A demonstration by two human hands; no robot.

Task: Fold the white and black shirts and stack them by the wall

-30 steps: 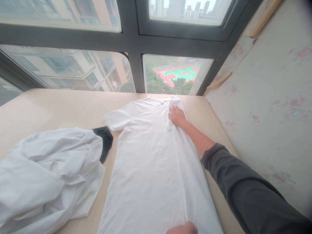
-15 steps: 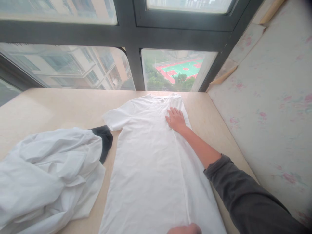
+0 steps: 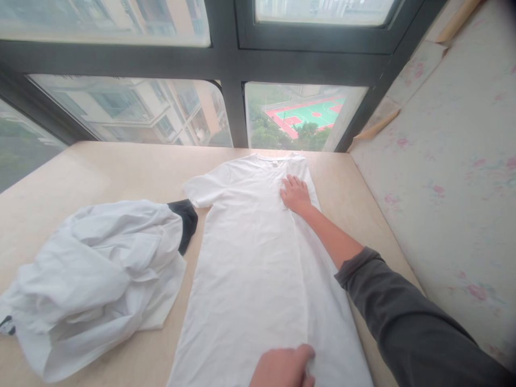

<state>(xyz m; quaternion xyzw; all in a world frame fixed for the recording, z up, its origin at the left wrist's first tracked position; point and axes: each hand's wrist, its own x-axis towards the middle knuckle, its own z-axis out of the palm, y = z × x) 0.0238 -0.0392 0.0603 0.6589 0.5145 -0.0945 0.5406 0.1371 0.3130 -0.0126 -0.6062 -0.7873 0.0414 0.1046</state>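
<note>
A white T-shirt [image 3: 250, 258] is spread lengthwise on the pale wooden surface, its neckline at the far end by the window. Its left sleeve lies out flat; the right sleeve does not show, and a crease runs down the right part of the body. My right hand [image 3: 296, 193] rests flat and open near the right shoulder, fingers apart. At the bottom of the view, my left hand [image 3: 282, 368] is closed on the cloth along that crease, its fingertips partly hidden.
Left of the T-shirt lies a crumpled heap of white clothing [image 3: 105, 269] with a black piece [image 3: 187, 223] at its edge. The dark window frame [image 3: 234, 64] borders the far side of the wooden surface [image 3: 116, 172]. A floral-papered wall [image 3: 439, 188] stands close on the right.
My left hand has come further into view, moving up and slightly left along the crease. My right hand stays on the shoulder area. The whole view has shifted a little.
</note>
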